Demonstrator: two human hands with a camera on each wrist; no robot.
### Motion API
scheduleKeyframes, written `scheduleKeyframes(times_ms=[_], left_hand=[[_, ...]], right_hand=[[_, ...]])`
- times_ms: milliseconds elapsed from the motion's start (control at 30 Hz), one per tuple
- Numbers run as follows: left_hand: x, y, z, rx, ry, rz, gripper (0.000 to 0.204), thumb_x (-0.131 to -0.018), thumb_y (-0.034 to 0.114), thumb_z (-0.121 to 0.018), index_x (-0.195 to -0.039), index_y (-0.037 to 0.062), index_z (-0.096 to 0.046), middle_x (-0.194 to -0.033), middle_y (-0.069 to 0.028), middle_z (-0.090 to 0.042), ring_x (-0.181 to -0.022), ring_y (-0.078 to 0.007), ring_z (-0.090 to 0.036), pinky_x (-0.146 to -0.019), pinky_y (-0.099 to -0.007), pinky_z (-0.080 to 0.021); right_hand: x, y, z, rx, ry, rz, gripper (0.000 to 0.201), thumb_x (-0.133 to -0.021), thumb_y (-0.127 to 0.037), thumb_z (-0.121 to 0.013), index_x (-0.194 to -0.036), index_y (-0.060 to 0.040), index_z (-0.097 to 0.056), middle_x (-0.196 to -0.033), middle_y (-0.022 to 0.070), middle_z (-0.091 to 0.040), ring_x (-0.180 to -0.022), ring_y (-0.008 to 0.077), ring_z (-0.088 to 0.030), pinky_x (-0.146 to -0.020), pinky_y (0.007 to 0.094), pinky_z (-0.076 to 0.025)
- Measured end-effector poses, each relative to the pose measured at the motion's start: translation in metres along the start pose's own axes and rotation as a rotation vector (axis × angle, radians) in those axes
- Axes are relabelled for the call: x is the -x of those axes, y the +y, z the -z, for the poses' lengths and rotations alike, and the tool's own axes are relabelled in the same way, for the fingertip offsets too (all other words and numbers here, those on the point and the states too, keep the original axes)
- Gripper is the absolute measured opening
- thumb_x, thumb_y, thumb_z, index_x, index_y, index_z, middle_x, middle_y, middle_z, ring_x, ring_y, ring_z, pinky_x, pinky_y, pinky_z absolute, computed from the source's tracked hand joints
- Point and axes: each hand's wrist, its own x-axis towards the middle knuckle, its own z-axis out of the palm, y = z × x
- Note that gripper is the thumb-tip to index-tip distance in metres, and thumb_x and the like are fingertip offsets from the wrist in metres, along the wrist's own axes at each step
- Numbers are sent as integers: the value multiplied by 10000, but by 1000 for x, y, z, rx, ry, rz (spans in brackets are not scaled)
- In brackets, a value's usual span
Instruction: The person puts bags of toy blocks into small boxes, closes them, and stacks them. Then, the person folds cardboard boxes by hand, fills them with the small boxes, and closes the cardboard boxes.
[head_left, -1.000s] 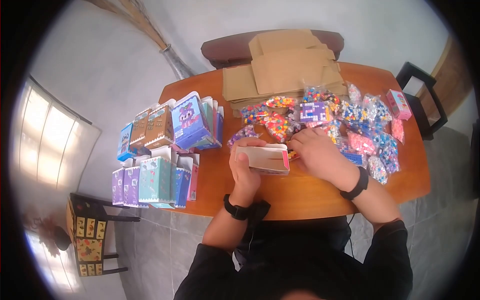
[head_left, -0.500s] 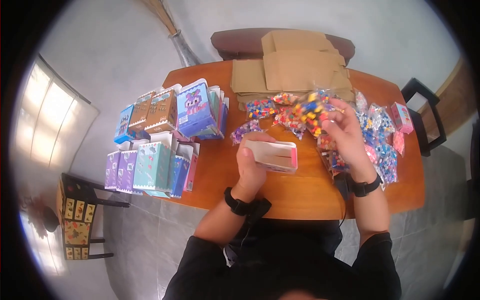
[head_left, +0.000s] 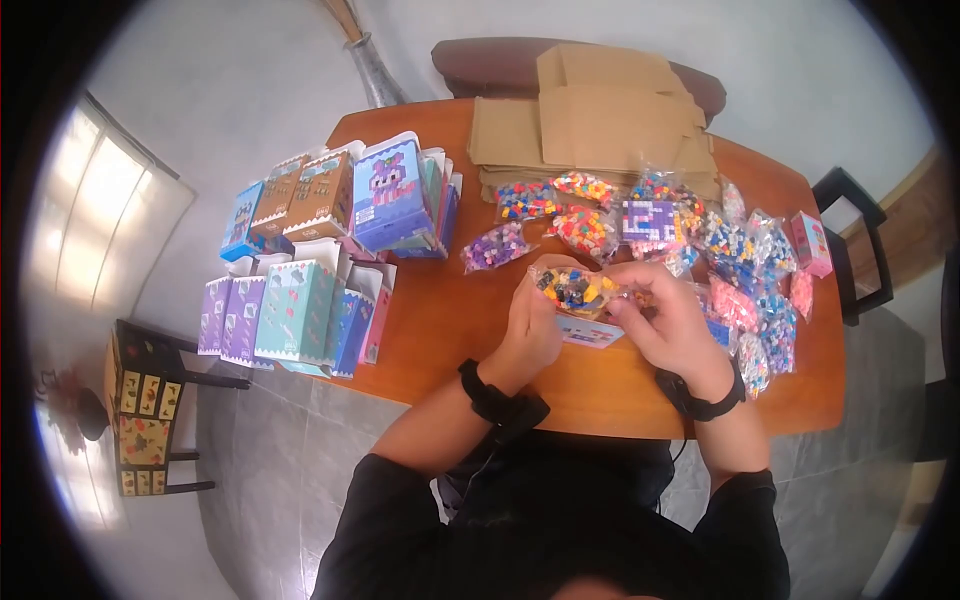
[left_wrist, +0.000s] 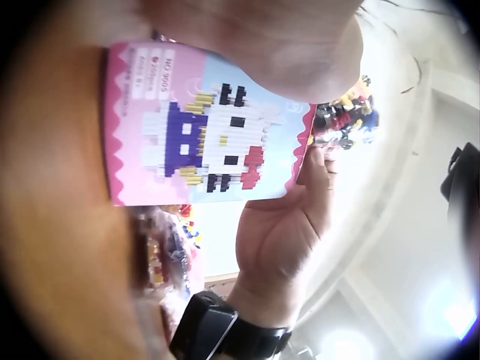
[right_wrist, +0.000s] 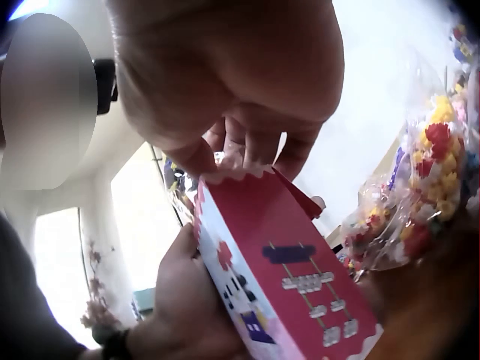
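My left hand (head_left: 530, 325) grips a small cardboard box (head_left: 592, 333) near the table's front edge. Pink and light blue, the box (left_wrist: 150, 150) shows a white blocky cat with a red bow on its front in the left wrist view. Its side panel (right_wrist: 292, 255) is deep pink in the right wrist view. At the box's top, a clear bag of yellow, black and red building bricks (head_left: 572, 287) bulges above the rim. My right hand (head_left: 662, 318) pinches that bag from the right with thumb and fingers. The bag's lower part is hidden.
Printed boxes (head_left: 300, 305) stand in two rows on the table's left. Several bags of colourful bricks (head_left: 735, 240) spread over the right side. Flat brown cardboard (head_left: 615, 125) is stacked at the back. A pink box (head_left: 811, 245) stands at the far right.
My right hand lifted the brick bag from the table, then brought it left and down to the box's top. The left hand still holds the box, now turned with the bag over its opening.
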Motion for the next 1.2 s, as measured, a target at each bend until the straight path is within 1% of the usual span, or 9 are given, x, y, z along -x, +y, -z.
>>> scheduleKeyframes(times_ms=[33, 100, 200, 433, 533, 700, 967, 1067, 1200], left_hand=[[-1, 3, 0, -8, -7, -12, 652, -1038, 553, -292, -1114, -44, -542, -1057, -120, -586, -964, -169, -595, -860, -303, -478], [0, -8, 5, 7, -15, -38, 628, -1034, 549, -332, -1122, -38, -537, -1104, -129, -571, -1004, -182, -595, -891, -320, -481], [0, -20, 10, 34, -30, -88, 619, -1025, 558, -374, -1131, -32, -530, -1143, -135, -556, -1036, -197, -597, -922, -339, -483], [1, -6, 7, -116, -9, 20, 722, -998, 637, -321, -1074, -41, -560, -1036, -123, -581, -933, -183, -595, -832, -306, -474], [0, -12, 5, -66, -1, -73, 737, -993, 651, -318, -1063, -41, -563, -1034, -121, -582, -917, -174, -600, -808, -303, -483], [0, -3, 2, -24, -40, -12, 746, -990, 667, -290, -1065, -23, -565, -982, -102, -623, -881, -163, -635, -768, -291, -504], [0, 13, -6, -5, 32, 5, 617, -1011, 582, -396, -1073, -5, -576, -937, -69, -656, -850, -128, -646, -754, -258, -513], [0, 7, 0, -136, 13, -105, 574, -1012, 540, -445, -1073, -16, -574, -980, -77, -642, -871, -132, -642, -762, -265, -516], [7, -8, 8, 67, -125, 39, 543, -1022, 495, -436, -1083, -27, -573, -1054, -92, -615, -926, -139, -628, -783, -276, -513]], right_hand=[[-3, -3, 2, -1, -5, -1, 196, -893, -50, -685, -1078, -49, -624, -1070, 96, -687, -852, 205, -679, -817, 323, -518], [-10, -7, 7, 331, -20, 288, 240, -844, -69, -716, -1069, -77, -631, -1029, 67, -711, -757, 229, -657, -681, 342, -498], [-11, -6, 3, 419, -53, 344, 272, -808, -79, -727, -1064, -101, -636, -989, 40, -724, -675, 243, -625, -611, 346, -458], [-8, -2, -3, 443, -68, 326, 469, -752, -115, -764, -1187, -104, -590, -985, 53, -726, -638, 261, -617, -628, 347, -463], [-13, -13, -1, 451, -136, 373, 583, -723, -131, -781, -1258, -93, -550, -967, 59, -723, -653, 262, -628, -647, 357, -470], [-20, -6, -8, 365, -85, 503, 742, -692, -144, -797, -1366, -99, -488, -945, 58, -714, -666, 265, -633, -696, 353, -465], [-16, -3, -6, 432, -89, 517, 705, -658, -127, -778, -1325, -117, -550, -981, 53, -689, -681, 255, -559, -757, 351, -442], [-15, -10, -3, 468, -99, 508, 698, -655, -105, -766, -1320, -121, -555, -986, 50, -687, -702, 262, -565, -767, 355, -447], [-16, -6, -5, 369, -88, 512, 682, -667, -64, -749, -1315, -115, -542, -991, 51, -686, -777, 282, -615, -789, 377, -479]])
